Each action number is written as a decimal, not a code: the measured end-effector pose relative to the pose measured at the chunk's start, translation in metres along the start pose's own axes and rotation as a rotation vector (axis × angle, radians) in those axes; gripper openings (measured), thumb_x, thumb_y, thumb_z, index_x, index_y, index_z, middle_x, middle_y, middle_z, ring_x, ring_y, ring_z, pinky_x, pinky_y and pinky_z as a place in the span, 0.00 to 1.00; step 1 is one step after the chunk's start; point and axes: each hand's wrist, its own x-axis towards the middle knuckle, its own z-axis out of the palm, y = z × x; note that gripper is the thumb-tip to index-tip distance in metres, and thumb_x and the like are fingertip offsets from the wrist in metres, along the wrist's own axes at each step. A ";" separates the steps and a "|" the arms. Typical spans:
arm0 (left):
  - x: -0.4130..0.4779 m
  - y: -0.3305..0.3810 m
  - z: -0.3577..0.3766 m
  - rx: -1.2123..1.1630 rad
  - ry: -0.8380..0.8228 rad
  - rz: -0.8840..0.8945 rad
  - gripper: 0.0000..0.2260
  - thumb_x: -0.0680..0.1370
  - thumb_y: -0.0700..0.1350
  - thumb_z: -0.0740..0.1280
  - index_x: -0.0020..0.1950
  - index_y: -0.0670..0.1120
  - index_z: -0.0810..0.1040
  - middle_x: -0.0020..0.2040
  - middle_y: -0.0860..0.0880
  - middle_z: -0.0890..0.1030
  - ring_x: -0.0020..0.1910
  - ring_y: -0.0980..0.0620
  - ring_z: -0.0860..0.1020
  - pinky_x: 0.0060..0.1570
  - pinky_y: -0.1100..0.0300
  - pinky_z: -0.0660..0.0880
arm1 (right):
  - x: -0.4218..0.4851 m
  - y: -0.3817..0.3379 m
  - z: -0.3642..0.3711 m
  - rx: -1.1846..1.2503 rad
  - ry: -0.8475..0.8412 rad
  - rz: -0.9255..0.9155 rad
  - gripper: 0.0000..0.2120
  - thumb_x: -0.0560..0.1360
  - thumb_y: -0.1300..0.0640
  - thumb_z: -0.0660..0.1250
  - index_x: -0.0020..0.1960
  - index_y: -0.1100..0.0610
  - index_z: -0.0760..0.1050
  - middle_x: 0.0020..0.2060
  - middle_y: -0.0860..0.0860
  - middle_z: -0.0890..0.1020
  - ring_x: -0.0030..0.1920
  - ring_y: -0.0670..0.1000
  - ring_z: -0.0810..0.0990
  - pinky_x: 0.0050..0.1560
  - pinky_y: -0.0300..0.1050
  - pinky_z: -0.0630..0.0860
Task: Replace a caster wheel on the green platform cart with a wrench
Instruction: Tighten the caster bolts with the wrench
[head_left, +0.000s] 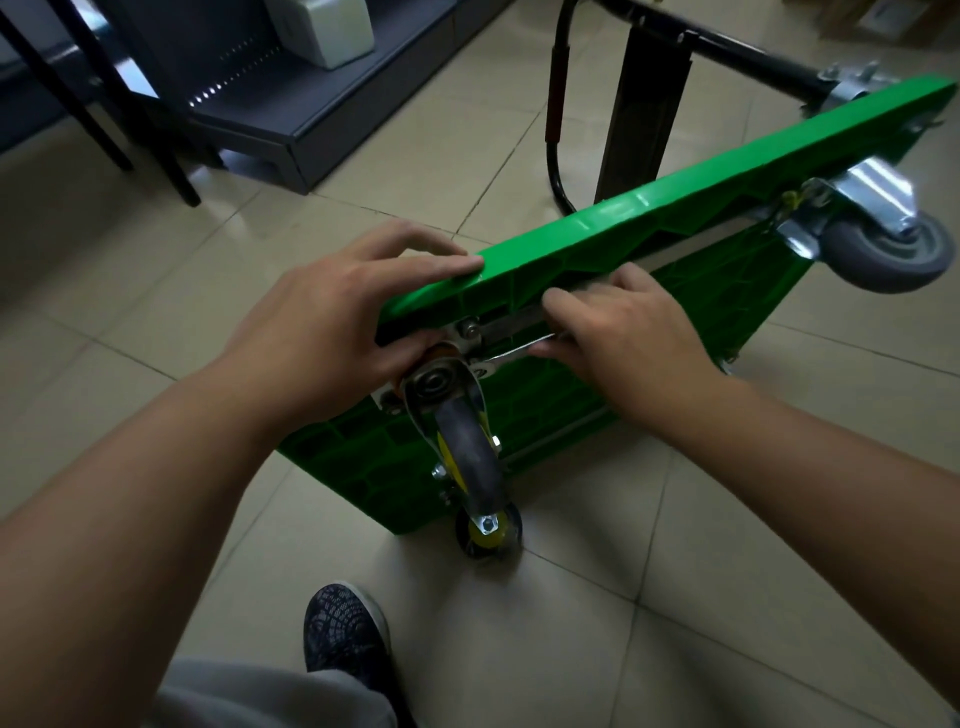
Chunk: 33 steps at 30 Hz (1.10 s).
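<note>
The green ribbed plastic platform cart (649, 218) is tipped up on one long edge on the beige tiled floor (675, 545), its underside turned toward the person. At the cart's near upper corner hangs a swivel caster with a grey tyre, yellow hub and bright steel fork (465, 441), its mounting plate against the underside. The left hand (332, 322) grips that corner: the fingers (431, 262) lie over the cart's top edge and the thumb is tucked beneath, beside the caster plate. The right hand (618, 332), just along the same edge, has its fingers curled round a flat silver wrench (514, 355) whose far end reaches to the plate's bolts. At the cart's near lower corner a small black wheel with a yellow hub (488, 530) touches the floor. A larger grey-wheeled caster (883, 249) sticks out from the cart's far end, and the black tubular handle (556, 104) lies beyond the cart. A dark patterned shoe (343, 629) rests on the floor in front of the cart.
</note>
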 end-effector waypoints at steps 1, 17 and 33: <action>-0.001 0.001 0.000 0.006 0.001 -0.004 0.28 0.76 0.48 0.73 0.75 0.64 0.72 0.70 0.64 0.73 0.64 0.54 0.78 0.54 0.44 0.79 | -0.004 -0.001 0.004 0.017 0.003 0.027 0.14 0.75 0.46 0.72 0.46 0.55 0.72 0.33 0.53 0.81 0.34 0.57 0.79 0.42 0.50 0.70; 0.000 0.000 0.000 -0.016 -0.007 0.001 0.24 0.78 0.49 0.72 0.75 0.60 0.74 0.70 0.61 0.74 0.66 0.55 0.77 0.59 0.44 0.78 | -0.044 -0.143 0.093 1.939 -0.040 1.386 0.08 0.76 0.57 0.71 0.44 0.59 0.72 0.34 0.56 0.79 0.34 0.52 0.76 0.35 0.44 0.69; -0.001 0.004 -0.001 -0.003 0.000 -0.013 0.28 0.76 0.49 0.72 0.75 0.64 0.72 0.70 0.64 0.72 0.62 0.52 0.78 0.53 0.43 0.80 | -0.036 0.005 0.004 0.181 -0.070 0.130 0.14 0.76 0.46 0.69 0.44 0.55 0.71 0.31 0.53 0.79 0.32 0.57 0.75 0.43 0.50 0.73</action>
